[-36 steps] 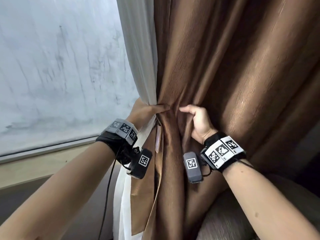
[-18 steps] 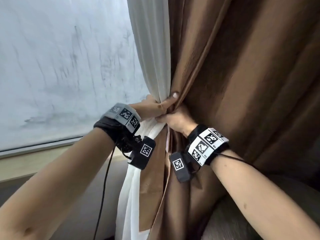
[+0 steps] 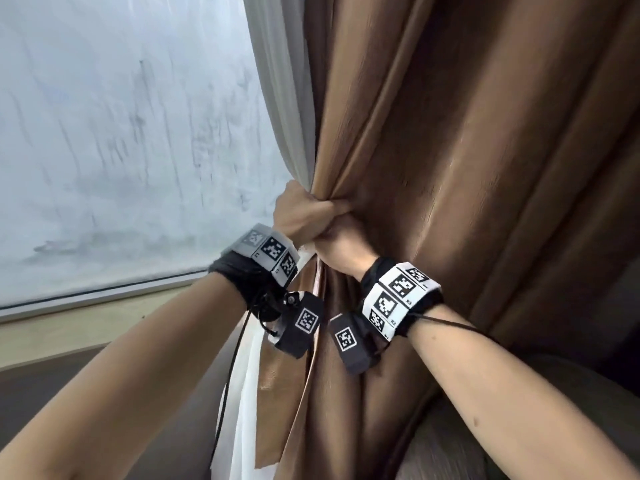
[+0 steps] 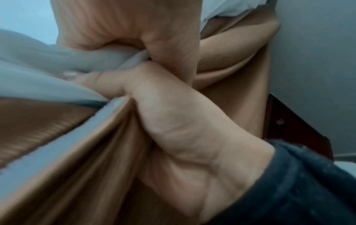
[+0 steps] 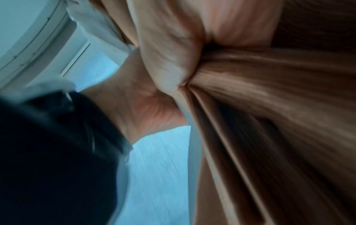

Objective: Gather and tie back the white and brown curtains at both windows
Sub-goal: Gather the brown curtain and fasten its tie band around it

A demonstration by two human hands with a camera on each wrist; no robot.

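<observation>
Beside the window, both hands' fingers clench the bunched white curtain and brown curtain

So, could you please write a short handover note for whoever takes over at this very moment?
Left hand: grips the gathered white curtain and brown curtain at the bunch.
Right hand: just below the left, touching it, fingers curled into the brown folds.
Done: both curtains bunched beside the window.
Left: no tie-back in view, so tying remains; the other window is out of view.
</observation>
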